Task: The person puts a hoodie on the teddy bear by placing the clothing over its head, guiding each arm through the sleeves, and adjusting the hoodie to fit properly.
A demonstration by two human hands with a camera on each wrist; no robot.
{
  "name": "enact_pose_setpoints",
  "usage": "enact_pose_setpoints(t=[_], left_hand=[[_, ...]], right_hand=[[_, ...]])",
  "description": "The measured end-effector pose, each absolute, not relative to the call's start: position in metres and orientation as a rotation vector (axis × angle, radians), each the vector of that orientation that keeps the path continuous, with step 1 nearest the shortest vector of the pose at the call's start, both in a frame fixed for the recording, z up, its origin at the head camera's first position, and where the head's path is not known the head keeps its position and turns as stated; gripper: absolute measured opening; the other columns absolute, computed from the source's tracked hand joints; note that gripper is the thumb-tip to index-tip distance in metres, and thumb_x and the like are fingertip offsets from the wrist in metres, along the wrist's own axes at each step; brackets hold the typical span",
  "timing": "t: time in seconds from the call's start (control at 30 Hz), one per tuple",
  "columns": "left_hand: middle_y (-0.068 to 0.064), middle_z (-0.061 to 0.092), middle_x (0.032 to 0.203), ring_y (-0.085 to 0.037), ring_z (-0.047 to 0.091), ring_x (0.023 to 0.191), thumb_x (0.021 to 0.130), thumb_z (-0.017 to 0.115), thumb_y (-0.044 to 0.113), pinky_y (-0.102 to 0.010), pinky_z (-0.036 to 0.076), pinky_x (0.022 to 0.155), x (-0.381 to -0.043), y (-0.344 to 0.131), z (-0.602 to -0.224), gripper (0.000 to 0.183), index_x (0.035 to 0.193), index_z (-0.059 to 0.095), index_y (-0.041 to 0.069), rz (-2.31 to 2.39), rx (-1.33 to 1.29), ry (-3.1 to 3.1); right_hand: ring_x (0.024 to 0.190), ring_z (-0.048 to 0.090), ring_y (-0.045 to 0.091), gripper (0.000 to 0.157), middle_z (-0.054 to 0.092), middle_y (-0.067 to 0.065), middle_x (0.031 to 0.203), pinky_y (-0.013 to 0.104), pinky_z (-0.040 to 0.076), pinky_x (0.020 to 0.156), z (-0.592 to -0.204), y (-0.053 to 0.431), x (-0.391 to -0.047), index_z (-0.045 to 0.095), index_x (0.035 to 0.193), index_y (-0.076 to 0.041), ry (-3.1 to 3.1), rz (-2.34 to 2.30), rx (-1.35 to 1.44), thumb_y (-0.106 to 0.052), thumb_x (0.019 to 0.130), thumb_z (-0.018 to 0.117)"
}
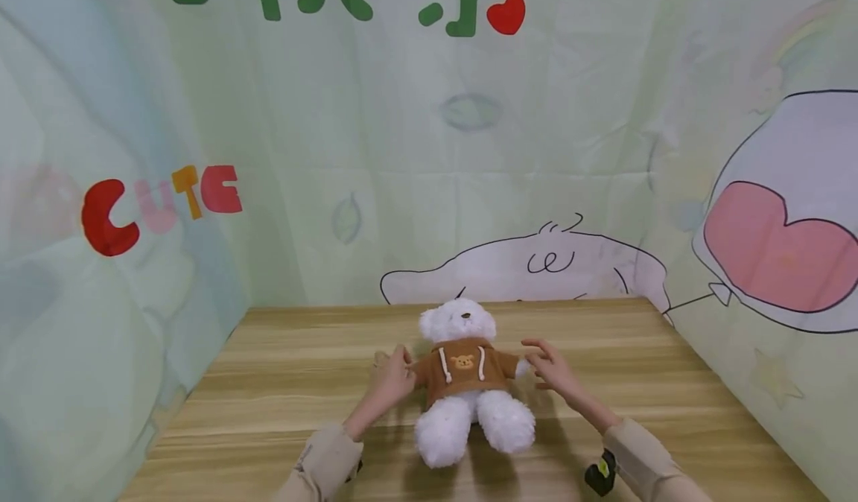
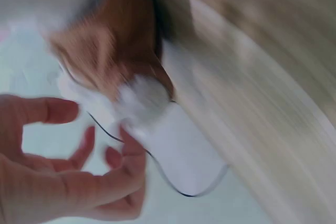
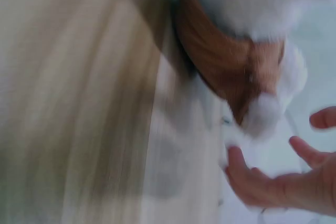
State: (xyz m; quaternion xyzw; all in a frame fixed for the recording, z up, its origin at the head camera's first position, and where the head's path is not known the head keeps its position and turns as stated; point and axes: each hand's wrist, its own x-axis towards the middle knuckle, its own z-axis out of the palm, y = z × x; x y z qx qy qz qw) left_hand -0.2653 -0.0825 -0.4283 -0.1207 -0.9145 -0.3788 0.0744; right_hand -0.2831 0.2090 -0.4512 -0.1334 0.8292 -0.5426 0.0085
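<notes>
A white plush teddy bear (image 1: pixel 465 372) in a brown hoodie leans back on the wooden table, its legs toward me and its head tipped up. At the bear's arm on the left side is my left hand (image 1: pixel 393 374). The left wrist view shows its thumb apart from the loosely bent fingers (image 2: pixel 79 182), with fingertips right at the white paw (image 2: pixel 143 103). My right hand (image 1: pixel 555 372) is beside the other paw (image 1: pixel 522 368), fingers spread. In the right wrist view its fingers (image 3: pixel 273 187) are just below that paw (image 3: pixel 262 115) and grip nothing.
The wooden table (image 1: pixel 288 390) meets a printed fabric backdrop (image 1: pixel 302 241) at its far edge and along both sides. A black strap-like device (image 1: pixel 601 474) is at my right sleeve. Both wrist views are blurred.
</notes>
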Motion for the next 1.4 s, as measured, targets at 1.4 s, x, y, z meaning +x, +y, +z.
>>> enact_pose_setpoints(t=[1.4], left_hand=[[-0.02,0.052,0.092,-0.032,0.057,0.065,0.09,0.048,0.038,-0.043,0.05,0.049,-0.343,-0.101,-0.491,0.038,0.111,0.048,0.007,-1.82,-0.042,-2.754]], right_hand=[[0.083,0.061,0.03,0.054,0.042,0.033,0.122,0.039,0.053,0.069,-0.442,0.208,-0.313,0.029,0.131,0.004,2.38,-1.67,-0.099,-0.03,0.092,0.045]])
